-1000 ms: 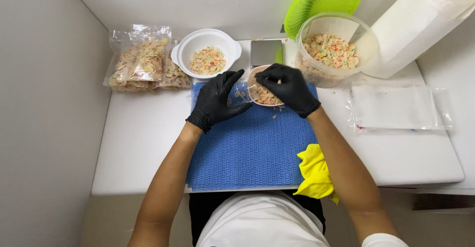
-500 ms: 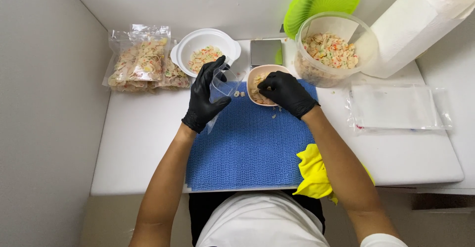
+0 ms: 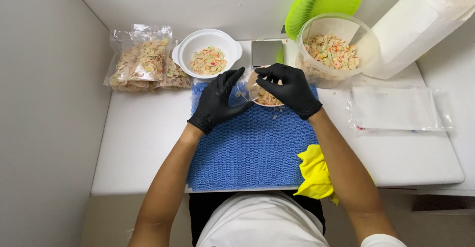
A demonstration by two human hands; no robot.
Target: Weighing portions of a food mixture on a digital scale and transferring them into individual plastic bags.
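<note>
Small bowl (image 3: 263, 97) of pale snack pieces, tilted, at the far edge of the blue mat (image 3: 252, 148), held between my two gloved hands.

Worktop (image 3: 143, 143): white, walled in on left and back.
Mat: centred in front of me, bowl over its far edge.
Paper roll (image 3: 420, 26): far right corner, leaning.
Tub (image 3: 336, 49): clear, round, part full of mixed coloured pieces, just right of bowl; green lid (image 3: 324, 2) propped behind it.
Empty clear bags (image 3: 396, 108): flat on worktop, right of mat.
Filled bags (image 3: 143, 64): stacked far left.
White bowl (image 3: 209, 54): two handles, some pieces inside, between filled bags and small scale (image 3: 266, 52).
Yellow cloth (image 3: 314, 172): near right corner of mat.

Right hand (image 3: 289, 88): black glove, over bowl's right rim, fingers curled down onto it, gripping.
Left hand (image 3: 220, 101): black glove, fingers spread, pinching a small clear bag (image 3: 242, 91) just left of bowl.
A few loose pieces on mat beneath bowl.
</note>
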